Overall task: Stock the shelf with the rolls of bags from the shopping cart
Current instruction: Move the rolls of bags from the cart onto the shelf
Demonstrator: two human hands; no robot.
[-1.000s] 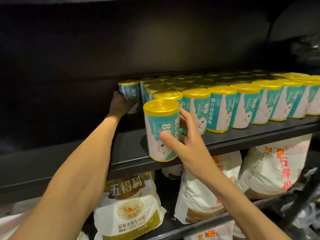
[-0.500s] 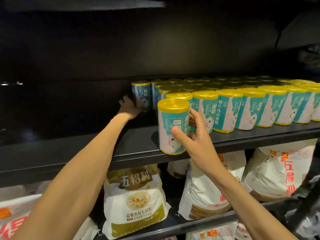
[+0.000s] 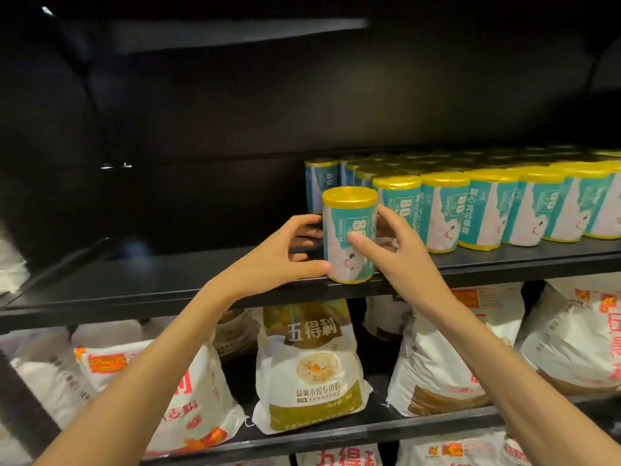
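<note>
A roll of bags (image 3: 349, 235) with a teal-and-white label and a yellow top stands upright at the front edge of the black shelf (image 3: 141, 284). My left hand (image 3: 282, 253) grips it from the left, thumb near its base. My right hand (image 3: 393, 243) grips it from the right, thumb across the label. Behind and to the right stand several rows of the same rolls (image 3: 487, 210), filling the shelf's right part. One roll (image 3: 319, 183) stands alone at the back left of that group. The shopping cart is out of view.
The left part of the black shelf is bare and dark. On the shelf below stand white flour bags (image 3: 312, 368) with red or olive print. Another shelf board (image 3: 235, 31) runs overhead.
My left hand has come back from the rear roll and taken hold of the front roll's left side. The camera has shifted, so the shelf sits lower and further right in view.
</note>
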